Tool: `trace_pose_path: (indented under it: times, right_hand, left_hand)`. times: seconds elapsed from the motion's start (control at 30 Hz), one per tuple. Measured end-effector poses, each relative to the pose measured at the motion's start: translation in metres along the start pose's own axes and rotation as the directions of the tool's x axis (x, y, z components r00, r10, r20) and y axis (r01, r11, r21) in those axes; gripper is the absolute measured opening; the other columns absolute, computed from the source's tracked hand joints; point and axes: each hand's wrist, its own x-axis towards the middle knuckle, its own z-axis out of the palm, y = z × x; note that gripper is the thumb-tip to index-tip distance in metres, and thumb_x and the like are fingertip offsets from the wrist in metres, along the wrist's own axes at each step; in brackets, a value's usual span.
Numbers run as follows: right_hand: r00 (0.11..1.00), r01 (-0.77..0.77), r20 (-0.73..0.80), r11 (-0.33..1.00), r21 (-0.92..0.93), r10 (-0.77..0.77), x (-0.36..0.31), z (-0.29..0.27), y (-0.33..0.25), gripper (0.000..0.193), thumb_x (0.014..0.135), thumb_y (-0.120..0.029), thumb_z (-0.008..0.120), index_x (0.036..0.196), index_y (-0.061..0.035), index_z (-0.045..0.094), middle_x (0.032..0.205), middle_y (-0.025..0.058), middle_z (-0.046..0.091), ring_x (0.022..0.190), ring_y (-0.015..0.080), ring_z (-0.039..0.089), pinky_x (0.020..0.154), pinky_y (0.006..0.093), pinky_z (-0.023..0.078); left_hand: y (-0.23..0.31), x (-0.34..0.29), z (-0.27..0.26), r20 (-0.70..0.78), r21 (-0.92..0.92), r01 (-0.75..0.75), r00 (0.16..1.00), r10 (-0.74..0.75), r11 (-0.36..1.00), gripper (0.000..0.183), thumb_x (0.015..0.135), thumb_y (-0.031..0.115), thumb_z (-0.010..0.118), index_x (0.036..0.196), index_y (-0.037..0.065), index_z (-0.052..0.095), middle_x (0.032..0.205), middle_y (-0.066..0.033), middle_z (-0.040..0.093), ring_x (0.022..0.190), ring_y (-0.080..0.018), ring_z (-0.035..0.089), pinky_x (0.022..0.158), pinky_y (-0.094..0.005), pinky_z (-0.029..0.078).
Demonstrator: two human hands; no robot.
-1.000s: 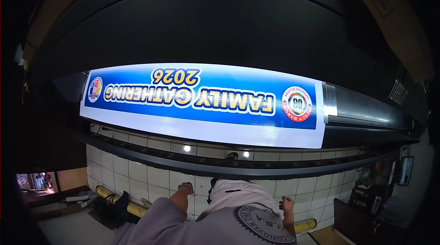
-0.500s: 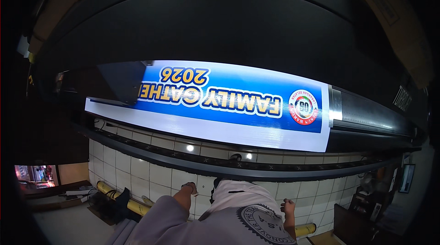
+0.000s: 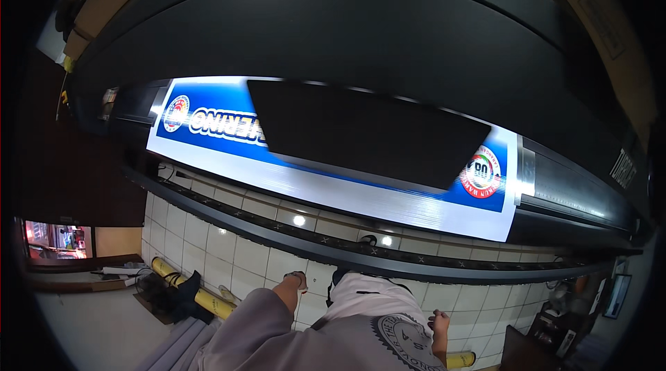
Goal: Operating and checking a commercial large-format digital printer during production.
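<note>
Both my hands hang low beside my body, apart from the machine in front of me. My left hand (image 3: 297,281) is loosely curled, with nothing visible in it. Toward the right, my right hand (image 3: 438,321) has its fingers bent in and also shows nothing held. Ahead lies a wide printed banner (image 3: 333,184), blue with a white margin, lettering and a round emblem at each end. It rests across the bed of a large-format printer (image 3: 312,31). A dark print carriage (image 3: 368,132) covers the banner's middle.
A dark rail (image 3: 347,249) runs along the printer's front, above a white tiled floor (image 3: 243,256). Yellow rolls (image 3: 208,299) lie at lower left, near a lit screen (image 3: 59,239). Cluttered dark furniture (image 3: 555,322) stands at lower right. A metal clamp strip (image 3: 527,173) borders the banner's right edge.
The carriage has travelled from the banner's left end to its middle, uncovering the left emblem. The view has shifted slightly. My hands stay low at my sides.
</note>
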Motion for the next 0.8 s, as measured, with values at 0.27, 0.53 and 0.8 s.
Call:
trace_pose_path:
  times: [0.27, 0.53, 0.8]
  right_hand:
    - [0.998, 0.036, -0.049, 0.998, 0.043, -0.033, 0.019, -0.034, 0.017, 0.018, 0.095, -0.016, 0.049, 0.1, 0.0006, 0.055, 0.065, 0.0121, 0.06, 0.037, 0.0183, 0.049, 0.033, 0.032, 0.04]
    - [0.991, 0.039, -0.127, 0.997, 0.061, -0.031, 0.094, -0.13, 0.061, 0.054, 0.1, -0.046, 0.038, 0.106, 0.0029, 0.06, 0.046, 0.0021, 0.043, 0.033, 0.0135, 0.037, 0.031, 0.0295, 0.029]
    - [0.978, -0.061, -0.194, 0.996, 0.072, 0.074, 0.133, -0.286, 0.126, 0.084, 0.093, -0.071, 0.028, 0.095, 0.0044, 0.065, 0.044, 0.0006, 0.035, 0.034, 0.0152, 0.035, 0.035, 0.031, 0.028]
  left_hand:
    - [0.023, -0.007, 0.015, -0.098, -0.046, 0.01, 0.995, -0.015, 0.999, 0.031, 0.076, 0.016, 0.061, 0.102, 0.001, 0.071, 0.107, -0.0177, 0.069, 0.104, -0.0315, 0.066, 0.083, -0.0453, 0.053]
    - [0.12, -0.036, 0.022, -0.032, 0.016, 0.109, 0.994, -0.109, 0.994, 0.039, 0.074, 0.026, 0.07, 0.107, 0.006, 0.072, 0.114, -0.0169, 0.068, 0.109, -0.0281, 0.065, 0.084, -0.0409, 0.053]
    - [0.29, -0.062, 0.052, -0.198, 0.008, 0.093, 0.976, -0.089, 0.996, 0.051, 0.068, 0.036, 0.076, 0.108, 0.006, 0.071, 0.115, -0.0169, 0.067, 0.106, -0.0292, 0.066, 0.086, -0.0421, 0.054]
